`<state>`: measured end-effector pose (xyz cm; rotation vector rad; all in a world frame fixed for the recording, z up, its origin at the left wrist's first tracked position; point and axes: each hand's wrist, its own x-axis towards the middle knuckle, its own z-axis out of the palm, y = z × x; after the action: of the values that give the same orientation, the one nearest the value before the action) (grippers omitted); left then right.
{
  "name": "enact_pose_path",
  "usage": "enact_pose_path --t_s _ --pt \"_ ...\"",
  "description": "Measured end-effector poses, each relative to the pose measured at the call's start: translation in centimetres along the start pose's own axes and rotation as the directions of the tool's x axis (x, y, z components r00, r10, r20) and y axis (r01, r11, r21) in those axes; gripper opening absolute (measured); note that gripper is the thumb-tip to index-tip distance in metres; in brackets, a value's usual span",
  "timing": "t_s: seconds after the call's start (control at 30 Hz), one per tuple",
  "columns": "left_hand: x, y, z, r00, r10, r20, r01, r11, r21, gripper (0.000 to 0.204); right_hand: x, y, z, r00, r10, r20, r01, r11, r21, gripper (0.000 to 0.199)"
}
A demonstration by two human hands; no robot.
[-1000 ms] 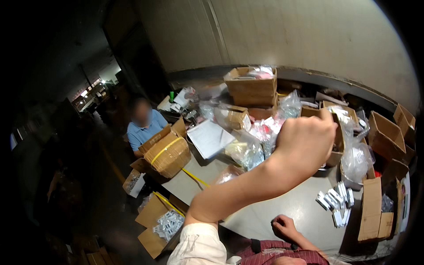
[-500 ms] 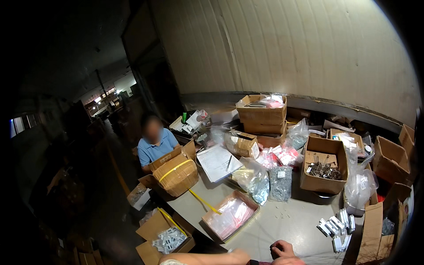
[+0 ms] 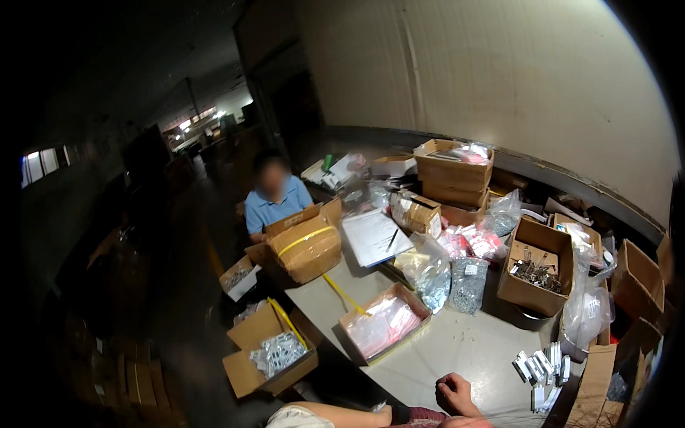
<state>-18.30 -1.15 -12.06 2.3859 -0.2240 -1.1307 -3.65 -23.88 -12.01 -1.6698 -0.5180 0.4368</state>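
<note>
I had the right hand (image 3: 457, 394) low at the table (image 3: 492, 349), its fingers loosely curled; whether they enclosed anything I could not tell; the left forearm (image 3: 349, 414) lay along the lower edge, and that side's grip I could not tell either; the silvery metal pieces (image 3: 545, 364) lay right of the right hand, the nearer one, apart from it, most with long axes running away from the wearer, slightly fanned; a hardware bag (image 3: 467, 289) farther back bore a pale label (image 3: 471, 269), its print too small to read.
</note>
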Motion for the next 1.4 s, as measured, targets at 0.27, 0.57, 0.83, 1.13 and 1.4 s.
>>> enact_pose_path --t_s 0.27,0.57,0.83,1.13,1.4 --pt "-1.4 -0.4 3.3 0.995 -0.077 -0.067 0.065 0.983 -0.169 0.038 -0.3 -3.9 0.3 0.998 -0.051 -0.037 0.048 0.996 -0.07 0.006" --pt "-4.2 -4.9 8.2 0.9 -0.335 -0.279 0.141 0.829 -0.54 0.04 -0.2 -0.9 0.7 0.996 -0.052 -0.073 0.051 0.999 -0.01 0.009" --pt "-10.2 -9.8 19.7 0.71 -0.691 -0.137 0.219 0.402 -0.889 0.041 -0.6 -2.2 0.6 0.997 -0.047 -0.065 0.044 0.998 -0.049 0.005" --pt "-10.3 -10.9 30.1 0.634 -0.771 0.065 0.052 -0.041 -0.998 0.043 0.3 -1.2 1.3 0.993 -0.056 -0.1 0.05 0.997 -0.059 0.005" --pt "-10.2 -19.7 30.4 0.735 -0.666 0.126 -0.318 -0.503 -0.804 0.042 0.4 -2.6 2.4 0.996 0.035 -0.081 -0.034 0.999 0.013 0.007"
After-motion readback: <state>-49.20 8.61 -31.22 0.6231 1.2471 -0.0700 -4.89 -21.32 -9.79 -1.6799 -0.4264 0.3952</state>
